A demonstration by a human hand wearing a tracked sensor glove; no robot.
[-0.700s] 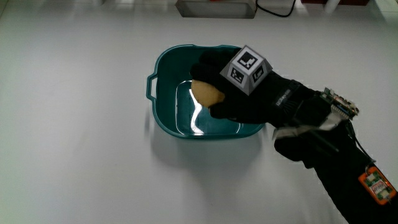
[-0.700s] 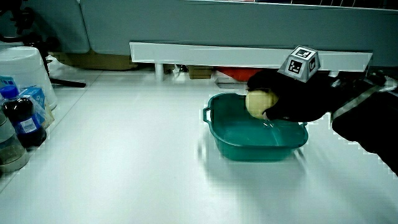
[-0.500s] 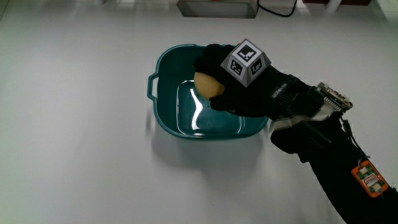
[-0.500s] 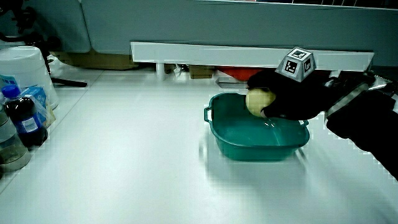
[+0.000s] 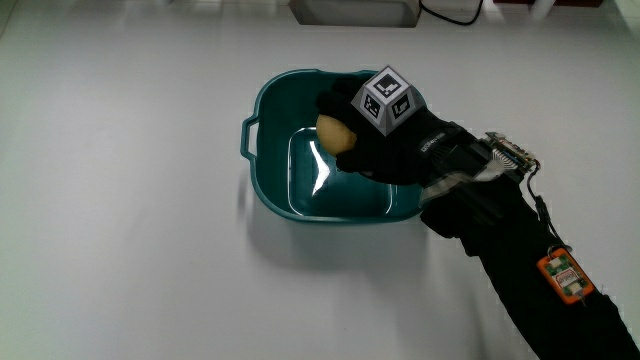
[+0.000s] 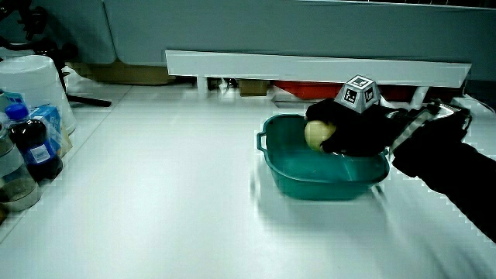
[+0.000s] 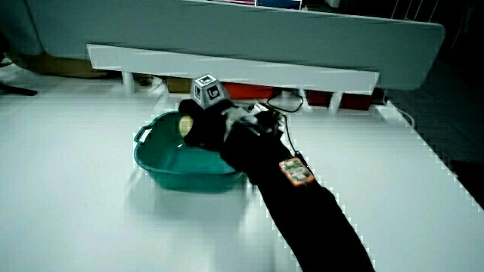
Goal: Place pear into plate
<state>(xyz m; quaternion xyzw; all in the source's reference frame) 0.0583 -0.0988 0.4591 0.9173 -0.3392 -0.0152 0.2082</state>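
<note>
No brand name or writing can be read. The bottles [image 6: 23, 155] at the table's edge carry blue labels too small to read, and a white bucket [image 6: 35, 81] stands near them. The cube [image 5: 386, 100] on the back of the hand shows black-and-white square patterns, and an orange tag [image 5: 560, 276] with small markings sits on the forearm sleeve.

The teal plate [image 5: 262, 165], a deep basin with a handle, stands on the white table [image 5: 120, 200]. The hand [image 5: 385, 140] is over the plate's inside, palm down, its forearm crossing the rim nearest the person. Its fingers are curled around the pear [image 5: 336, 134], which is held just above the plate's floor, as shown in a side view [image 6: 317, 133].
</note>
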